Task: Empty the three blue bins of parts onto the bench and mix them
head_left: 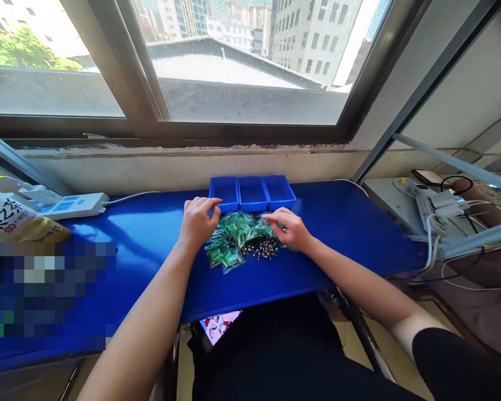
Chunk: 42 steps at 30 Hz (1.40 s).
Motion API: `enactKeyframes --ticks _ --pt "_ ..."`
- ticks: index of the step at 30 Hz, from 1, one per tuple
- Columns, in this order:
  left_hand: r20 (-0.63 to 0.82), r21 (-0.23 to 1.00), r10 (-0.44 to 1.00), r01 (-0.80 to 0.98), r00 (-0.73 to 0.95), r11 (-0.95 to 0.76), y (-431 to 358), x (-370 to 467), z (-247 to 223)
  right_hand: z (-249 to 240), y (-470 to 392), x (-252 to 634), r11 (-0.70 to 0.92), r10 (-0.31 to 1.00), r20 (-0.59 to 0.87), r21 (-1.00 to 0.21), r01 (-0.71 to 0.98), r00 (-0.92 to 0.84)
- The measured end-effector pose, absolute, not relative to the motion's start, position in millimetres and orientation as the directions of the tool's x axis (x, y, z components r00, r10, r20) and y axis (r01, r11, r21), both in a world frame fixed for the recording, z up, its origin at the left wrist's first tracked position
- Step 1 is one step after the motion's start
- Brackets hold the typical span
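Note:
A heap of small clear green packets [234,231] lies on the blue table, with a pile of small dark metal parts [266,248] at its front right. Behind the heap stands a blue tray [253,195] with three compartments. My left hand [200,220] is over the left side of the heap, at the tray's front left corner, thumb and fingers bent toward each other. Over the heap's right side is my right hand [287,225], its fingers pinched together and pointing left. Whatever either hand holds is too small to make out.
A power strip [73,206] and a snack bag [16,220] are at the left, near a blurred patch. Metal frame posts rise at both sides. Cables and chargers [440,203] lie at the right. A phone [219,327] shows below the table edge [250,303].

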State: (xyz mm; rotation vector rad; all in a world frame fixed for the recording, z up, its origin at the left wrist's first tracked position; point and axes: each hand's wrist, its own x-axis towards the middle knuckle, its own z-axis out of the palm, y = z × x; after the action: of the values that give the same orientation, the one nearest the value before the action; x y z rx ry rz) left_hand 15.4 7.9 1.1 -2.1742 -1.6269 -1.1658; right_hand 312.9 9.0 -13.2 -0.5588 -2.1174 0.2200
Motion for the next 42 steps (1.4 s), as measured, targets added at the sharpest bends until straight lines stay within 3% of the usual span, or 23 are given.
enactKeyframes --ticks 7,22,27,34,42 --pt "0.706 0.275 0.704 0.886 0.077 -0.373 13 10 -1 -13 13 314 0.844 0.537 0.727 -0.454 0.287 -0.428" --pt "0.717 0.278 0.693 0.880 0.077 -0.385 4 22 4 -9 12 321 0.818 0.574 0.711 -0.471 0.331 -0.407" --pt "0.708 0.288 0.697 0.854 0.115 -0.433 2 29 5 9 11 316 0.705 0.709 0.593 -0.607 0.367 -0.382" --pt "0.649 0.349 0.735 0.780 0.198 -0.519 -8 39 13 29 22 288 0.522 0.813 0.386 -0.816 0.250 -0.435" --pt "0.571 0.478 0.770 0.648 0.284 -0.594 -17 40 21 16 26 274 0.428 0.813 0.314 -0.893 0.138 -0.490"
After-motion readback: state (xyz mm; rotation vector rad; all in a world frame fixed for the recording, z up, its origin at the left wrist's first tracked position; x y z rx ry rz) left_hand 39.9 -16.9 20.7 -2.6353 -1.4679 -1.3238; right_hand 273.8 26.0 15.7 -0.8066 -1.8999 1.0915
